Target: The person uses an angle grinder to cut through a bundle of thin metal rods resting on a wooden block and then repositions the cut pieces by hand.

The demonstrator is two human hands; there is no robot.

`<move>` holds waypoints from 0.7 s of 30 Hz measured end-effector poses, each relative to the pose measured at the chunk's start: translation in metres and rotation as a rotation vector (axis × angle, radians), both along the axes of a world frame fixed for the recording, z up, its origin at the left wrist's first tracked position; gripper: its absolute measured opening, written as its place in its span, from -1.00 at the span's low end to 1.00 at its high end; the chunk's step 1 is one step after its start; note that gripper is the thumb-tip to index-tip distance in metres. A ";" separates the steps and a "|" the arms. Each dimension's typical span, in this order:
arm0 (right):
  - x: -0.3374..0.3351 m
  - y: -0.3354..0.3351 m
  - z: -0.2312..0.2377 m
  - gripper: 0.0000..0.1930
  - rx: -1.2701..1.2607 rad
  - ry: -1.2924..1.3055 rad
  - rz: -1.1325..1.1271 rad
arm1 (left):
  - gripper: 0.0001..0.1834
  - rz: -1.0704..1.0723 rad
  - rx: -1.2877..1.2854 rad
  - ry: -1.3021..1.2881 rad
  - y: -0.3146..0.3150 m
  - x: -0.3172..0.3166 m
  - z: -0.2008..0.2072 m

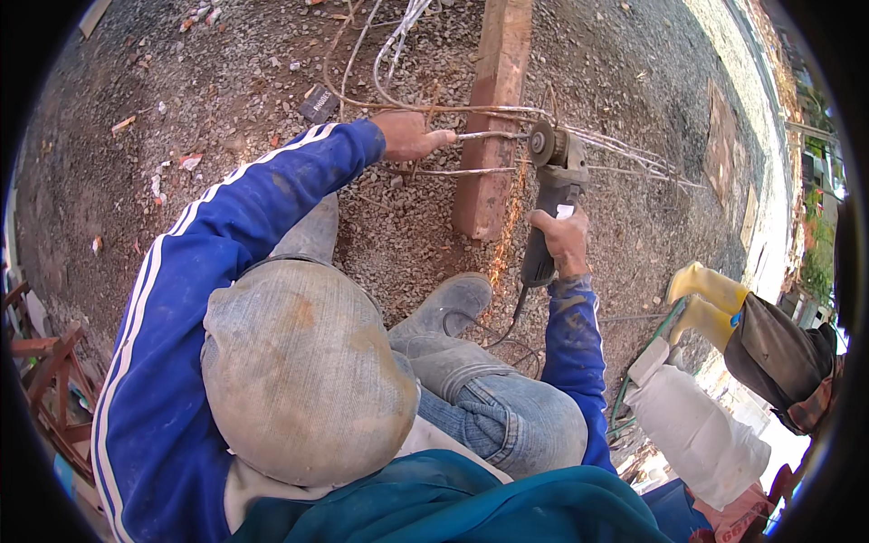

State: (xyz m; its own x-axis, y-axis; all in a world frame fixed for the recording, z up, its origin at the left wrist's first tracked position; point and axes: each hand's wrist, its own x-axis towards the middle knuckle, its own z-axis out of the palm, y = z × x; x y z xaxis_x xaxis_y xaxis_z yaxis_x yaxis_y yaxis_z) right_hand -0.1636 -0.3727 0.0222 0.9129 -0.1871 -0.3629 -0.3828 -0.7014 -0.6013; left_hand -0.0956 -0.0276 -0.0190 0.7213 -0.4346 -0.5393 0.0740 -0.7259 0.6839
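Note:
My right hand (566,242) is wrapped round the body of a dark angle grinder (557,185), whose power cord (519,317) hangs toward my boots. The grinder's disc (540,143) meets a thin metal rod (491,135) just past the right edge of a wooden beam (493,77). Orange sparks (510,231) stream down toward my right boot (462,299). My left hand (409,138) is closed on the same rod, left of the beam, pressing it across the wood. Another rod (471,172) lies across the beam nearer to me.
Bent rods (398,41) lie beyond my left hand, and straight ones (634,149) reach right on the gravel. A person in yellow boots (715,303) stands at the right beside a white sack (697,430). A reddish frame (59,385) stands at the left rim.

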 end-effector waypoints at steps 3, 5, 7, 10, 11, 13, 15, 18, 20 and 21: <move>0.001 0.004 0.001 -0.65 0.011 -0.014 0.011 | 0.02 0.010 -0.002 -0.017 0.002 -0.002 0.000; 0.001 0.004 0.000 -0.65 0.008 -0.021 0.010 | 0.02 0.003 -0.007 -0.007 0.001 -0.002 0.001; -0.001 -0.001 -0.005 -0.66 -0.010 -0.064 0.006 | 0.01 -0.017 -0.016 0.026 0.000 0.000 0.004; 0.002 0.000 -0.001 -0.48 0.012 0.055 -0.020 | 0.00 -0.004 -0.040 -0.036 0.001 -0.002 0.000; 0.002 -0.001 -0.002 -0.48 0.017 0.060 -0.020 | -0.02 -0.010 -0.025 -0.016 0.000 -0.001 0.002; 0.002 -0.004 -0.004 -0.48 0.025 0.069 -0.022 | -0.06 -0.023 0.005 0.023 0.000 0.000 0.007; 0.001 -0.006 -0.011 -0.60 -0.016 -0.025 0.024 | -0.06 -0.026 0.008 0.025 0.001 0.000 0.006; 0.000 -0.007 -0.012 -0.65 -0.027 -0.069 0.037 | -0.06 -0.044 0.016 0.049 -0.001 0.001 0.012; 0.001 -0.003 -0.008 -0.64 -0.002 -0.051 0.024 | -0.05 -0.038 0.011 0.025 0.000 0.000 0.012; 0.002 0.002 -0.003 -0.63 0.017 -0.033 0.016 | -0.03 -0.024 0.003 -0.011 0.000 -0.002 0.008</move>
